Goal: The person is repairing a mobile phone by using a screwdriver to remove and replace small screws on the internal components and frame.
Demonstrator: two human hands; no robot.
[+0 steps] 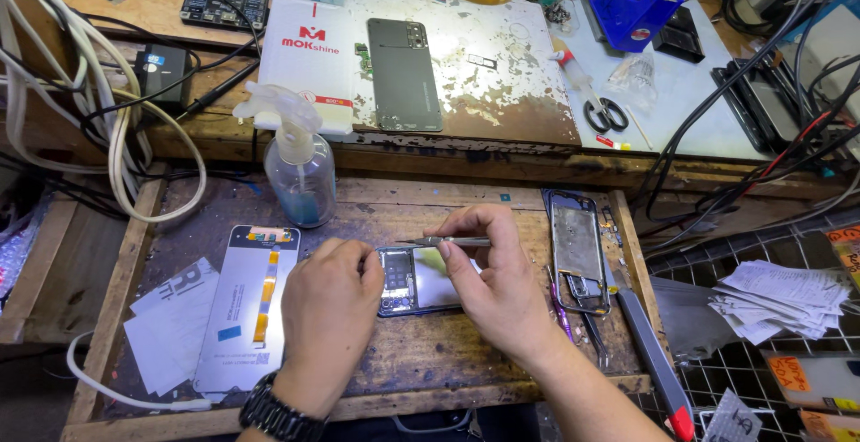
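Single view only: a head-worn camera, so no second view shares any part of the scene. It looks steeply down and forward from above the person's own forearms, which enter from the bottom edge. Close range: the left hand (328,312) and right hand (484,274) sit just below frame centre, over the shallow wooden tray with raised side rails (134,254). The view faces away from the body, across the tray to the scuffed, paint-worn upper bench shelf (502,106) in the upper half. Wide lens: the bundle of white cables (107,128) shows at the left edge, the wire grid rack (761,379) at the lower right.
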